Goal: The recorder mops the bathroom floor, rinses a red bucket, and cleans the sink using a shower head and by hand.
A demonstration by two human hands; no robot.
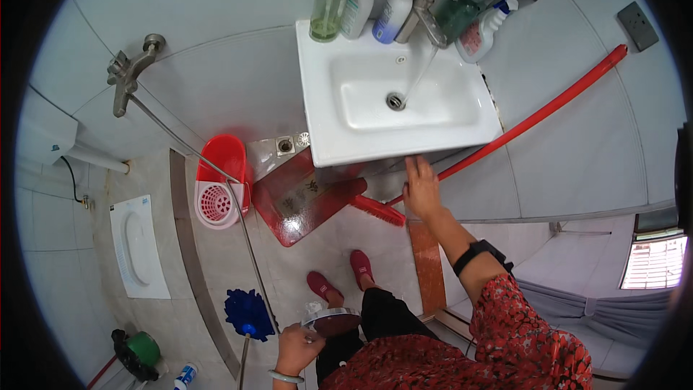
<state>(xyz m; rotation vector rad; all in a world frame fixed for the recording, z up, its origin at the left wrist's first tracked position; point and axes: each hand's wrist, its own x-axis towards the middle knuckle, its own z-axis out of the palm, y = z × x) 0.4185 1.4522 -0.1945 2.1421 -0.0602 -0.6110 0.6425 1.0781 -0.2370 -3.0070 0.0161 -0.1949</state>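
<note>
My left hand (pixel 299 348), with a bangle at its wrist, grips a round chrome shower head (pixel 332 320) low in the view, over my legs. A metal hose (pixel 249 233) runs from the wall mixer tap (pixel 127 77) down to it. Extended fingers of my right hand (pixel 422 187) reach the front edge of the white washbasin (pixel 325 143), beside a red broom handle (pixel 541 118); the fingertips are partly hard to make out. A thin stream of water falls from the basin faucet (pixel 433 27) towards the drain (pixel 396 101).
Pump bottles (pixel 394 13) and a spray bottle (pixel 484 35) line the basin's back. On the floor are a red and pink mop bucket (pixel 223 160), a red mat (pixel 276 216), the broom head (pixel 379 211) and a blue mop head (pixel 249 311). A raised step (pixel 200 276) borders the squat toilet (pixel 138 246).
</note>
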